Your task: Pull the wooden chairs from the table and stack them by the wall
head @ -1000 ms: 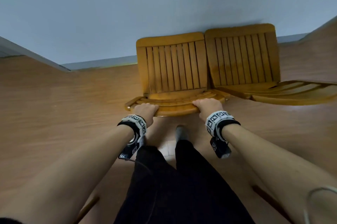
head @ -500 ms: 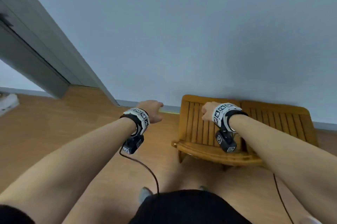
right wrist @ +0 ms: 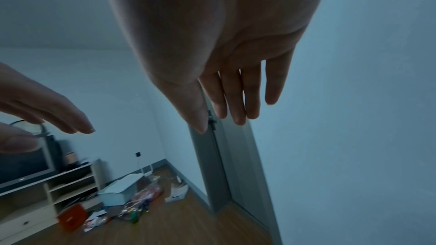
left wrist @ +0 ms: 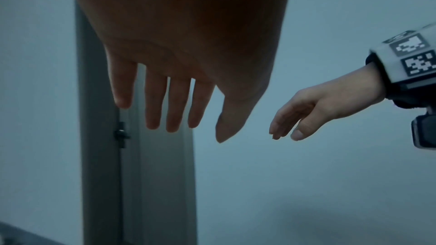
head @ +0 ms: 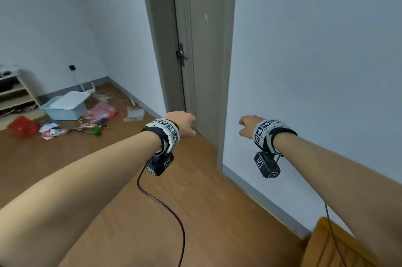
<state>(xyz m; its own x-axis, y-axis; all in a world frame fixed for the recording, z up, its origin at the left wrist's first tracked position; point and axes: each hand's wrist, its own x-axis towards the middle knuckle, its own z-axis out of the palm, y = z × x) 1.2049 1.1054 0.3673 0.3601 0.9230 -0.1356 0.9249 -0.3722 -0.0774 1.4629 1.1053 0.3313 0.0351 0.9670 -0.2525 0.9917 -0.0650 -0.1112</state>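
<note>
Chair left at the wall, both hands free

Wood of a chair (head: 326, 245) shows only as a corner at the lower right of the head view, on the floor and close against the wall (head: 315, 71). That place fits the task, since the chairs are to be kept by the wall; whether it sits on another chair cannot be told, because most of it is out of frame. No table is in view.

Nothing is held. The right hand (head: 247, 125) is raised in front of the wall with its fingers (right wrist: 238, 100) nearly straight and loosely together, and the left hand (head: 182, 123) hangs in the air before the door (head: 204, 49) with its fingers (left wrist: 155, 103) relaxed and a little apart. Probably the hands are free because the person turns to fetch the next chair.

Further off, on the floor (head: 130, 179), lie a pale blue tub (head: 65, 110), a red bag (head: 22, 126) and small litter, beside a low shelf unit (head: 19, 95).
</note>
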